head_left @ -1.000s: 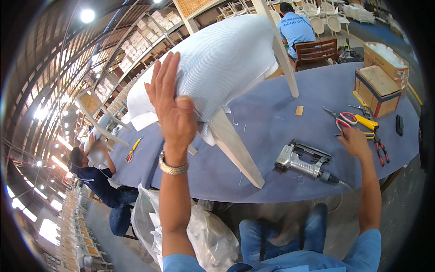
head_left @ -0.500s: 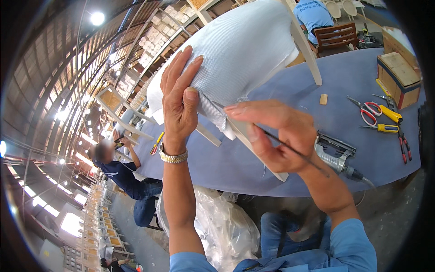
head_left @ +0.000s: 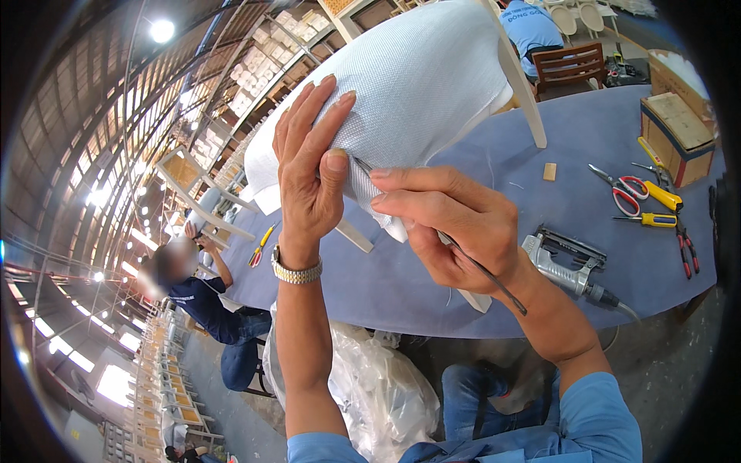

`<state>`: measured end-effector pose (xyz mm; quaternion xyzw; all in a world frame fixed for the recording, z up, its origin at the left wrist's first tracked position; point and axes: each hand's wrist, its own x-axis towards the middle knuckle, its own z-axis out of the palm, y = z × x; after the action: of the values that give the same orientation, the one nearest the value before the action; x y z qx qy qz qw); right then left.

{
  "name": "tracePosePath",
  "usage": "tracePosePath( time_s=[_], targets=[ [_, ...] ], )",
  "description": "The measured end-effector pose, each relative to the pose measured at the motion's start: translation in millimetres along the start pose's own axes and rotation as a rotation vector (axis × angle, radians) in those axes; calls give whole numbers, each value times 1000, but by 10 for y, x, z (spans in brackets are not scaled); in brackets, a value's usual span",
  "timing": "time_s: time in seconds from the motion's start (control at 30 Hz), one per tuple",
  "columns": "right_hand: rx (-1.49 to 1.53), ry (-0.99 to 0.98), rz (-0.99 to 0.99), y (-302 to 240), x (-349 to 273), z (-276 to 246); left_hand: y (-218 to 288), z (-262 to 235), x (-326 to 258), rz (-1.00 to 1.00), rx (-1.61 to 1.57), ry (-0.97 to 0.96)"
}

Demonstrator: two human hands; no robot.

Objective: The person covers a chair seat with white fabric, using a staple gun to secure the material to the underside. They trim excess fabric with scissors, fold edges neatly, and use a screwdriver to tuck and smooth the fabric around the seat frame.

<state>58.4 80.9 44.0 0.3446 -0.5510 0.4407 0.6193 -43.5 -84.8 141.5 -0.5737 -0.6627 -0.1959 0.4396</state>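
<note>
- While the upturned chair (head_left: pixel 432 85) rests on the blue table (head_left: pixel 587 224) near its far edge, both hands work its white mesh fabric (head_left: pixel 401 92) from below, at the lower edge of the seat.
- Left hand (head_left: pixel 309 170): fingers spread flat, pressing the fabric; the nearer one to the seat.
- Right hand (head_left: pixel 455 224): pinched on the fabric fold, also clamped on a thin dark tool (head_left: pixel 482 270), its long axis running down-right across the palm.
- Staple gun (head_left: pixel 567 266) lies just right of the right wrist, near the table's front edge.
- Wooden box (head_left: pixel 679 123), far right corner: contents not visible.
</note>
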Motion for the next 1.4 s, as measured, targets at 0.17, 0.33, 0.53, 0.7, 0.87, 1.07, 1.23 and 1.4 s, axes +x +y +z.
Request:
tracePosePath(
  time_s=[0.17,0.33,0.53,0.7,0.87,1.07,1.23,1.4],
  targets=[
    [-44,-26,-6,-6,55,-42,21,20,-21,17,27,29],
    [-101,-51,-33,18,90,-45,21,83,-45,18,26,86],
    [-29,-69,7,60,82,-83,46,202,-28,48,41,186],
    [303,-111,338,-23,27,-367,74,192,-44,63,84,213],
    [106,-219,947,-33,-187,-1147,39,193,-117,50,128,244],
    [-1105,-1177,1054,714,-1005,-2750,100,413,36,-41,70,366],
    [-1170,-1288,1040,832,-1182,-2936,241,440,-78,-115,152,374],
    [-1052,-1133,914,1744,-1237,-2282,265,479,-17,-153,195,393]
  ],
)
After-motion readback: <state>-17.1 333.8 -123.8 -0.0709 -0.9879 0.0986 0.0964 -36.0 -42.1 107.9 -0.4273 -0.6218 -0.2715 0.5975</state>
